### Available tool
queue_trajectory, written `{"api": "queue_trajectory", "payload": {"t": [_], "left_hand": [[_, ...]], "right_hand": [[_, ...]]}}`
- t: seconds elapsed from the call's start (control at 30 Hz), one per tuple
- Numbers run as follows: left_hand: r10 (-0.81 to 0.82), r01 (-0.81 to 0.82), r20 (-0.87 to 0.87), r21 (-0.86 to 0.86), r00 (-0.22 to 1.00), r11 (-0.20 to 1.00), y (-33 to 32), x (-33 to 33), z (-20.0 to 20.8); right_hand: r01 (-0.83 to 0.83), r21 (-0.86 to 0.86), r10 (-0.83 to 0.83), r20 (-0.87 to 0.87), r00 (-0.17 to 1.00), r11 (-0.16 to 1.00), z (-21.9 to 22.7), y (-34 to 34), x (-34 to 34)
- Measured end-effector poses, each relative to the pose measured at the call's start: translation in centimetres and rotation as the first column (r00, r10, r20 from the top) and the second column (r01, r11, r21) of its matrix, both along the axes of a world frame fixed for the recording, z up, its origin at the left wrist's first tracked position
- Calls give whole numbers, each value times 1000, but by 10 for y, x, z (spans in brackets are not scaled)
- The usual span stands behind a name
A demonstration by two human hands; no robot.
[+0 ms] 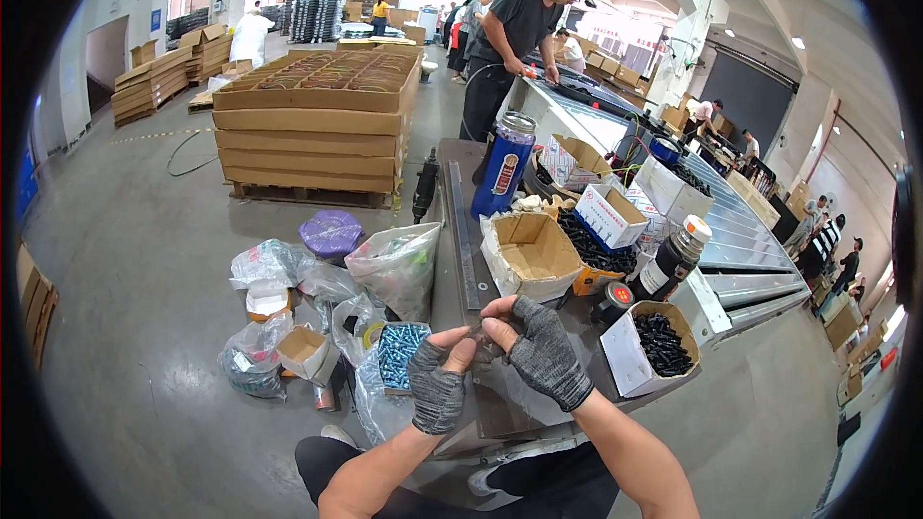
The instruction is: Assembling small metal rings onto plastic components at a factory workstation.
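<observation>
Near the lower centre of the frame, the left hand (439, 386) and right hand (546, 358), both in grey fingerless gloves, come together over the near end of the tabletop (500, 402). Their fingertips meet at a small dark piece (486, 343), too blurred to name. Each grip has thumb and fingers curled towards it; I cannot tell whether either is actually clenched on the piece or which one bears it.

Just left of the left hand is a box of blue screws (402, 354). To the right of the right hand, a white box (627, 365) full of black screws (663, 341) stands on the tabletop. Above the hands in the frame is an open carton (521, 281), with a blue bottle (502, 171) upright behind it. A flask (665, 264) with a white cap leans right of centre, beside a small black jar (612, 302).

At the lower left, plastic bags (396, 269) lie on the floor (144, 327), near a purple bundle (330, 233). Flat cartons (310, 130) are stacked on a pallet (308, 194) in the upper left. At upper centre, a co-worker (519, 34) in dark clothes bends over a long bench.
</observation>
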State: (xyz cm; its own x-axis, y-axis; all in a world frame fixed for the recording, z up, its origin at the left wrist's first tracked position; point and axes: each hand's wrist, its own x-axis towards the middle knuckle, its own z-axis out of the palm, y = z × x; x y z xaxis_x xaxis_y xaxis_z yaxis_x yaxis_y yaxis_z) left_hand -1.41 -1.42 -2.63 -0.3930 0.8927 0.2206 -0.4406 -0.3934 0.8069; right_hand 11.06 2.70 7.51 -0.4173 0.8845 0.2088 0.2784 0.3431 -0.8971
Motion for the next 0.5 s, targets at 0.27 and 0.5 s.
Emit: {"api": "queue_trajectory", "payload": {"t": [0.27,0.5], "left_hand": [[31,-32,7,21,999,999,-5,-5,4],[34,-34,-43,3,998,999,1,6,11]], "right_hand": [[-107,-89,100,-78,992,990,10,-3,-3],[1,137,-1,-3,1000,991,1,-5,7]]}}
